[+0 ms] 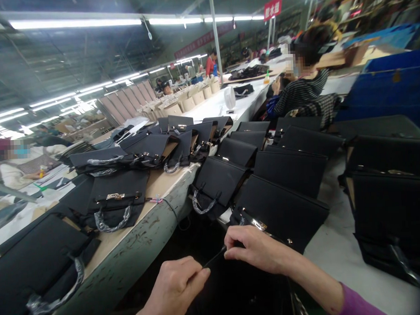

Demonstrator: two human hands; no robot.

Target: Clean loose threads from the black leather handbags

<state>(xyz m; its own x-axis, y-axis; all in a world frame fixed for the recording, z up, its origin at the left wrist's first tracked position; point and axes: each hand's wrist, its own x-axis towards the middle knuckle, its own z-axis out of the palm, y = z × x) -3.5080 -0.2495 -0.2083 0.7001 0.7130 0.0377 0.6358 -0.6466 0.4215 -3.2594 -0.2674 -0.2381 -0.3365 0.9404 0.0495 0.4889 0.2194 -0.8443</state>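
Observation:
Between my two hands a thin black strap (214,258) is stretched, low in the middle of the head view. My left hand (175,289) pinches its lower left end, closed with the thumb on top. The other end is gripped by the bent fingers of my right hand (256,248), also closed. Just beyond the right hand lies a black handbag (284,207) with a gold clasp (258,224). Dark material below my hands is too dim to make out. A smaller black handbag (219,178) with a plastic-wrapped handle (203,207) hangs over the table edge ahead.
More black handbags (119,186) cover the left worktable (163,196) and the white table (328,245) on the right. A dark gap separates the tables. A co-worker in a striped top (304,92) sits ahead, near blue bins (383,87). Another person (27,159) works at far left.

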